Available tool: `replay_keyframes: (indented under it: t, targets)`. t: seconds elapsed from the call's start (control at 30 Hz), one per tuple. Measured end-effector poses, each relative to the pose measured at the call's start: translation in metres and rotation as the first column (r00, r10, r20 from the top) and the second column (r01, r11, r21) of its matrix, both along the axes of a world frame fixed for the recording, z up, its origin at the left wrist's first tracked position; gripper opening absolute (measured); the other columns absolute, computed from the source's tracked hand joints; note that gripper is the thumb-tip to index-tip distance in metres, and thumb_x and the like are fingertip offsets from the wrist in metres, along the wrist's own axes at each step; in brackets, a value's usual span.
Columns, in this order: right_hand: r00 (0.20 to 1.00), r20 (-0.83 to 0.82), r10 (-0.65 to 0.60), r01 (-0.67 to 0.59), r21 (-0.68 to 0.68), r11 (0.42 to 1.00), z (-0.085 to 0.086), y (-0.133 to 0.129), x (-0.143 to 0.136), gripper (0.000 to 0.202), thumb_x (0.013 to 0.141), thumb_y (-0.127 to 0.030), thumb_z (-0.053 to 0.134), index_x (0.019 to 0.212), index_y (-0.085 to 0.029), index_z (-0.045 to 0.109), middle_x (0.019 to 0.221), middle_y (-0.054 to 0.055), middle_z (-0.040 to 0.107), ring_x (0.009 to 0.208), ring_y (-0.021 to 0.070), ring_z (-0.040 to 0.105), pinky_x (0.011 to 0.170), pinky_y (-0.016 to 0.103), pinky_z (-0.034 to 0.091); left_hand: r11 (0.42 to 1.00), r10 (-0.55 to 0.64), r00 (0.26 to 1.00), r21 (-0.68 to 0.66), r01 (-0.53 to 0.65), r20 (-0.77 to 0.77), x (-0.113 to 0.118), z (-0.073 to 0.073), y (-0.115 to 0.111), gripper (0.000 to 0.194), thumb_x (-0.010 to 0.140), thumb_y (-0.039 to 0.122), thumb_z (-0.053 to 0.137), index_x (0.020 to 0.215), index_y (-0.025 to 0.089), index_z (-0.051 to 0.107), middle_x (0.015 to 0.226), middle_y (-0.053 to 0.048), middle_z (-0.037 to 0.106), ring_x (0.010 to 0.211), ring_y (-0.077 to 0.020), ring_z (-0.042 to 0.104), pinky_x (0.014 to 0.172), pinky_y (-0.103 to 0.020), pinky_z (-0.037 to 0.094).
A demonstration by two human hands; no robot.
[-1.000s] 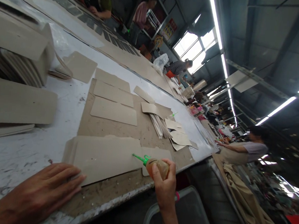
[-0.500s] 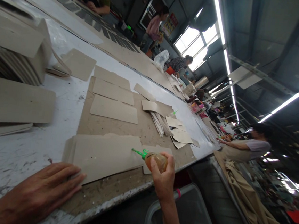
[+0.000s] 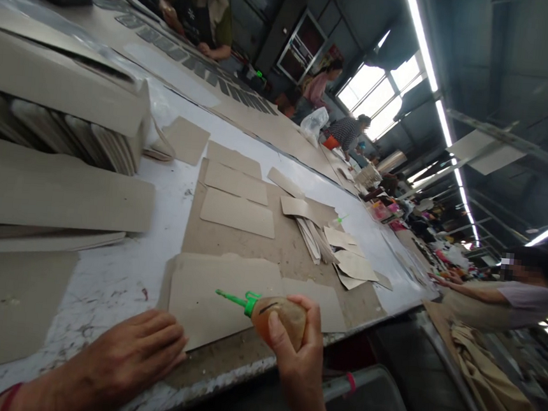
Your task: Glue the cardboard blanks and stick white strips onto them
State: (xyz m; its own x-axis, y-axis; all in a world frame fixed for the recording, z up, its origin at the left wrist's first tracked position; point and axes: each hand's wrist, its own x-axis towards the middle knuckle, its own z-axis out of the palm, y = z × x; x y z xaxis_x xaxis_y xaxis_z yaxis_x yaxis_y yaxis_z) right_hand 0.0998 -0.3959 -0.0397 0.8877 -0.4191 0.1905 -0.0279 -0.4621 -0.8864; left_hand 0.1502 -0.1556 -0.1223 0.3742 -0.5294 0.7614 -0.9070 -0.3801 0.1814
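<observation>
My right hand (image 3: 302, 368) is wrapped round a squeeze glue bottle (image 3: 264, 316) of amber liquid. Its green nozzle points left, over a beige card piece (image 3: 227, 275) on the near side of the table. My left hand (image 3: 131, 353) lies with its fingers stretched out at the lower left edge of that card; the fingertips touch the edge. Another card (image 3: 316, 299) lies to the right, partly behind the bottle. Beyond them, several cut cards (image 3: 239, 213) rest on a brown backing board (image 3: 232, 243).
Tall stacks of folded card (image 3: 66, 107) stand at the left. Loose strips (image 3: 316, 238) lie to the right, near a second green nozzle (image 3: 340, 219). Below the table edge is a clear plastic bin (image 3: 366, 405). Co-workers (image 3: 197, 16) work across the table and at the right.
The view has swung left, so the table appears shifted right. The bottle has moved left over the card, its nozzle now nearer the card's middle. My left hand stays at the card's edge.
</observation>
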Motion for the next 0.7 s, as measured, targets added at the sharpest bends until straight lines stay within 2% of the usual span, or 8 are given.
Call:
replay_keyframes:
  t: [0.1,0.2,0.37,0.53,0.7]
  targets:
    - [0.997,0.028,0.068,-0.067,-0.038,0.997,-0.007,0.019,0.015,0.038,0.089,-0.051,0.07,0.114,-0.025,0.059,0.101,0.003,0.067,0.088,0.0226,0.066,0.078,0.034,0.053,1.0,-0.011,1.0,-0.002,0.011,-0.014,-0.001,0.003,0.001,0.018,0.1,0.009,0.053,0.093,0.019,0.064,0.082,0.0,0.067,0.075,-0.0133,0.061,0.077,-0.027,0.052]
    - [0.989,0.056,0.134,-0.127,-0.107,0.986,-0.011,0.034,0.027,0.033,0.09,-0.046,0.07,0.114,-0.026,0.06,0.103,0.003,0.065,0.092,0.023,0.065,0.083,0.035,0.054,0.999,0.021,0.999,-0.032,-0.022,-0.036,-0.001,0.0,0.001,0.018,0.102,0.012,0.051,0.094,0.018,0.066,0.087,-0.001,0.069,0.082,-0.0154,0.063,0.085,-0.031,0.05]
    - [0.973,0.096,0.212,-0.188,-0.211,0.959,-0.007,0.047,0.038,0.027,0.089,-0.037,0.07,0.112,-0.027,0.06,0.105,0.002,0.061,0.094,0.0214,0.063,0.088,0.035,0.052,0.999,0.023,0.997,-0.039,-0.026,-0.07,0.001,-0.007,-0.001,0.021,0.102,0.015,0.046,0.097,0.018,0.066,0.091,-0.003,0.07,0.085,-0.0173,0.062,0.085,-0.033,0.048]
    - [0.976,0.102,0.194,-0.161,-0.271,0.949,-0.004,0.042,0.041,0.023,0.09,-0.034,0.068,0.111,-0.027,0.06,0.105,0.002,0.061,0.095,0.0211,0.063,0.088,0.034,0.05,0.997,0.052,0.996,-0.045,-0.055,-0.079,0.002,-0.011,-0.002,0.02,0.101,0.012,0.048,0.094,0.018,0.065,0.089,-0.002,0.068,0.085,-0.0163,0.063,0.083,-0.031,0.047]
    - [0.983,0.1,0.151,-0.105,-0.364,0.925,-0.005,0.023,0.041,0.022,0.092,-0.035,0.066,0.112,-0.026,0.059,0.105,0.002,0.059,0.092,0.0213,0.063,0.085,0.035,0.05,0.997,0.039,0.995,-0.068,-0.046,-0.096,0.001,-0.009,-0.001,0.02,0.102,0.012,0.047,0.096,0.02,0.064,0.09,-0.003,0.068,0.085,-0.016,0.064,0.083,-0.029,0.048]
